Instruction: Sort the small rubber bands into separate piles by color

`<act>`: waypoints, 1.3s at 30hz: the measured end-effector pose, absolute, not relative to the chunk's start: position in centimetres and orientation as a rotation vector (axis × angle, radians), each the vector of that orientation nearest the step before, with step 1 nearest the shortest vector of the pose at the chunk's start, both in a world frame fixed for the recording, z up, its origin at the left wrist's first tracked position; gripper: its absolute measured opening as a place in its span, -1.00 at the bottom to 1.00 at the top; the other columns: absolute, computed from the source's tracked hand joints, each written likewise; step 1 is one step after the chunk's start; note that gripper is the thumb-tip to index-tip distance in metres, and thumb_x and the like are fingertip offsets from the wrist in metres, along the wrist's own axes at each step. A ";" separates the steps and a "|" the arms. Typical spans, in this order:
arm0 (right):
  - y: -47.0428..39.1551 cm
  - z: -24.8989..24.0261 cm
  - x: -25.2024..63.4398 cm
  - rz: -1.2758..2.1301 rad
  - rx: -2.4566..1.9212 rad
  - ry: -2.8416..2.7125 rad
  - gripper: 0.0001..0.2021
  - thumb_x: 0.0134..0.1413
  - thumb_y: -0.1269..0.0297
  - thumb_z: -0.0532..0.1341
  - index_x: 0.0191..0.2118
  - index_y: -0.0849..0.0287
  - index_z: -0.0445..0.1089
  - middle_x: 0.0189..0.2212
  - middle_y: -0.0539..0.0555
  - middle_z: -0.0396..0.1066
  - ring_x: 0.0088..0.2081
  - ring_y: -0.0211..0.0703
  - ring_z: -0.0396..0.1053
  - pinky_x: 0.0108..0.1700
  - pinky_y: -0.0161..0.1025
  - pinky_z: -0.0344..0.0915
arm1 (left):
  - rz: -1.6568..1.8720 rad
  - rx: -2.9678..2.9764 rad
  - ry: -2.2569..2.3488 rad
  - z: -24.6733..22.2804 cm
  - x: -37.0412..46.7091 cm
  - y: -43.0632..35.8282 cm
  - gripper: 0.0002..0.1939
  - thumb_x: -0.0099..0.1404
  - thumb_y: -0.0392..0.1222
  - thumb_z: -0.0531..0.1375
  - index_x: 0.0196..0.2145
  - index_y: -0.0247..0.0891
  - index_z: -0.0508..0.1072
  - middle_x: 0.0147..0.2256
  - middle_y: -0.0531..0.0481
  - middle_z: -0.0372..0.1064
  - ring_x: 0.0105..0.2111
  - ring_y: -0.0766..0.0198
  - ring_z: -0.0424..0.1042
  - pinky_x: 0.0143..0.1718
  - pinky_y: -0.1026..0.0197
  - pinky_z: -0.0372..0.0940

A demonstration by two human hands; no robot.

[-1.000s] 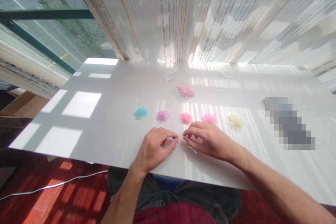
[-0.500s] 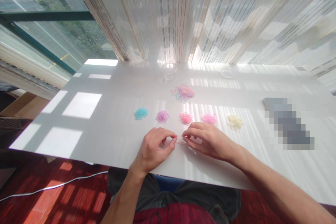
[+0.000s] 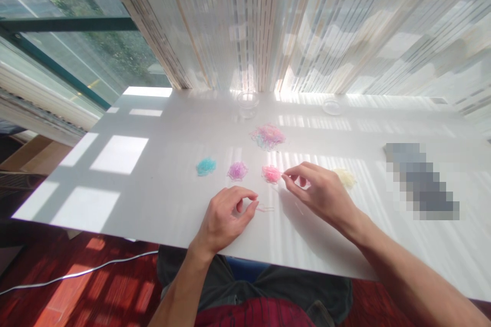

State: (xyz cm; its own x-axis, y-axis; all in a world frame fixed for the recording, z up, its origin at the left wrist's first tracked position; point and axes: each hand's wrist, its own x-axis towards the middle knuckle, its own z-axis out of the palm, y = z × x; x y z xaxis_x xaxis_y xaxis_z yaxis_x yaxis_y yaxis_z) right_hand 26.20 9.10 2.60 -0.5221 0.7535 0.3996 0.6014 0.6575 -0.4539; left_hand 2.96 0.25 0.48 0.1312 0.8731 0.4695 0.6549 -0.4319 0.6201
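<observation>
Thin pinkish bands stick out to the right from the fingertips of my left hand, which is pinched over the near part of the white table. My right hand is also pinched, at the right edge of a coral-pink pile of thin bands; what its fingertips hold is too small to make out. To the left lie a purple pile and a teal pile. A pale yellow pile shows partly behind my right hand. Farther back sits a larger mixed-colour pile.
A clear round container and a clear lid-like disc stand near the table's back edge, before striped curtains. A pixelated dark object lies at the right. A white cable runs over the red floor.
My right hand has moved away from my left hand, up and to the right, to the coral-pink pile, and now covers the bright pink pile. My left hand has stayed in place.
</observation>
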 end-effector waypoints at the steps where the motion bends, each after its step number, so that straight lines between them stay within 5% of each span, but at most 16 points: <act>1: 9.2 2.7 26.3 0.330 -1.090 -2.282 -0.84 0.30 0.29 0.22 -0.32 0.16 0.51 -0.48 0.02 0.46 -0.51 -0.22 0.37 -0.43 -0.28 0.23 | 1.183 2.149 1.497 0.5 3.0 0.2 -0.97 0.43 -0.29 0.22 -0.18 -0.22 0.48 -0.32 0.04 0.55 -0.50 0.35 0.34 -0.30 0.22 0.33; 39: 9.2 1.3 24.8 0.080 -1.100 -2.262 -0.82 0.31 0.33 0.22 -0.32 0.18 0.52 -0.46 0.04 0.48 -0.48 -0.22 0.38 -0.44 -0.30 0.14 | 1.116 2.164 1.487 0.2 3.0 0.3 -0.96 0.43 -0.28 0.22 -0.21 -0.21 0.49 -0.36 0.08 0.51 -0.50 0.36 0.32 -0.29 0.24 0.31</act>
